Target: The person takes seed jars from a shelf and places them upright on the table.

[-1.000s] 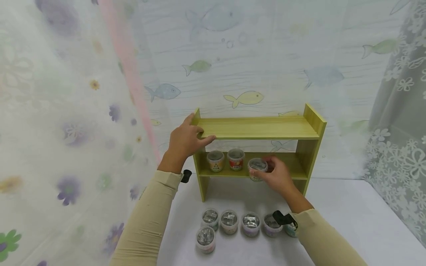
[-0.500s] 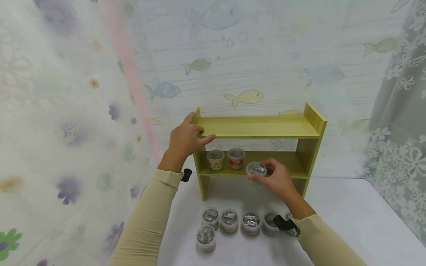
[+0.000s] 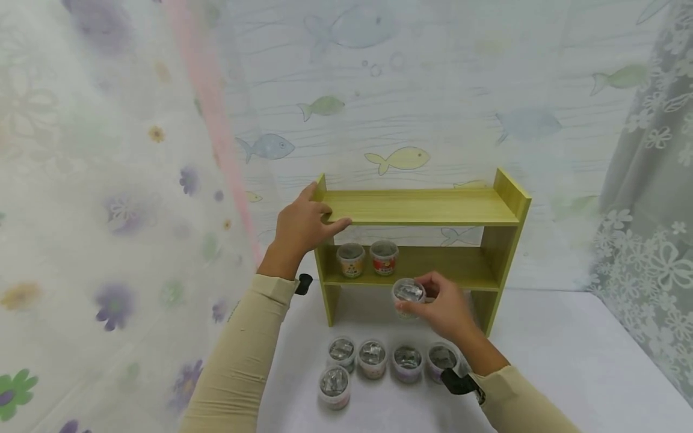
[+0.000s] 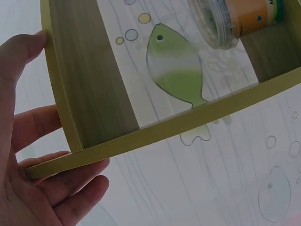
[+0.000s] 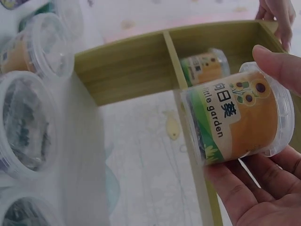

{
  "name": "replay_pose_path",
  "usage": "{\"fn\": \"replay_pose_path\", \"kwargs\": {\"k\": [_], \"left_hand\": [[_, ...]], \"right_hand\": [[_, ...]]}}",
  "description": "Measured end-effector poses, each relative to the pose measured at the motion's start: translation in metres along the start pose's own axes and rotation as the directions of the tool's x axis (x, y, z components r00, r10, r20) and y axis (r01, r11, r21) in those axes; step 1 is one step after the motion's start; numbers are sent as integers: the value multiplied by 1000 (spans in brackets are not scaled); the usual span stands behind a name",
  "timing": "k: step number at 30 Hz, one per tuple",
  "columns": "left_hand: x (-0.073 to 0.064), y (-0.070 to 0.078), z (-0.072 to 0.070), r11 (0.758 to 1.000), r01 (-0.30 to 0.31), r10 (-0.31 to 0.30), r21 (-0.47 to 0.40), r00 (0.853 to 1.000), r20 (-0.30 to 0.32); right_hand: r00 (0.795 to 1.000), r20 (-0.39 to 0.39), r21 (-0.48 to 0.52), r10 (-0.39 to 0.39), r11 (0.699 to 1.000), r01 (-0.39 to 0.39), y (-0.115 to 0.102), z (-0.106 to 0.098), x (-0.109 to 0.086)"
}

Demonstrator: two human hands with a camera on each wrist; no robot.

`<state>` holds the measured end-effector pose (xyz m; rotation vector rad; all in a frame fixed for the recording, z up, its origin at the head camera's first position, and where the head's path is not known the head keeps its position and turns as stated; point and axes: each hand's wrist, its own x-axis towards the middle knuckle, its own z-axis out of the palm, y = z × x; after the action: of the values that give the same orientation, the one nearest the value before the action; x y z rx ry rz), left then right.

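My left hand grips the upper left corner of a yellow-green wooden shelf; the left wrist view has its thumb and fingers around the side board. My right hand holds a clear lidded plastic tub just in front of and below the middle board. In the right wrist view this tub bears an orange label with sunflowers and the words "little garden", thumb on one side and fingers on the other. On the middle board stand an orange-labelled tub and, right of it, a red-labelled tub.
Several lidded tubs with silvery contents stand on the white table in front of the shelf, most in a row, with one tub nearer at the left. A fish-patterned curtain hangs behind, and a flowered curtain on the left.
My right hand has drawn the held tub off the middle board, forward and down, slightly to the left. My left hand stays on the shelf corner.
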<state>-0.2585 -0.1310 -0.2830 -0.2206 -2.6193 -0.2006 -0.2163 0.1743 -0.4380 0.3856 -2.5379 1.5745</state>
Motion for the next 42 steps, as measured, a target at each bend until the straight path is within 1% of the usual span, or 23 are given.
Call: {"fn": "replay_pose_path", "kwargs": {"k": [6,13,18,22,25,29,32,34,39,42], "left_hand": [[-1,0,0,1000,-9,9,-4,1000,0],[1,-1,1,1000,-2,2,7,1000,-6],[1,-1,3,1000,-6,6,7,1000,-8],[1,-1,3,1000,-6,6,3,1000,-7],[2,-1,3,1000,2,-2,5,1000,-4],[2,0,3,1000,7,-7,10,1000,-5],[2,1,3,1000,4,-4,13,1000,-4],[1,1,3,1000,3,-3,14,1000,-1],[1,1,2,1000,8,-8,18,1000,-1],[1,2,1,1000,12,-12,12,1000,-1]], "right_hand": [[1000,6,34,13,999,-13,0,8,-11],[1000,5,32,0,999,0,-2,17,-23],[999,16,52,35,998,-36,-2,23,-31],[998,14,47,61,997,-61,0,29,-35],[999,12,37,52,998,-53,2,34,-38],[999,24,50,49,998,-50,5,42,-46],[997,43,71,63,995,-66,8,49,-53],[996,51,69,72,995,-75,10,52,-58],[997,41,47,70,996,-72,12,60,-69],[997,45,54,57,997,-60,13,63,-73]]}}
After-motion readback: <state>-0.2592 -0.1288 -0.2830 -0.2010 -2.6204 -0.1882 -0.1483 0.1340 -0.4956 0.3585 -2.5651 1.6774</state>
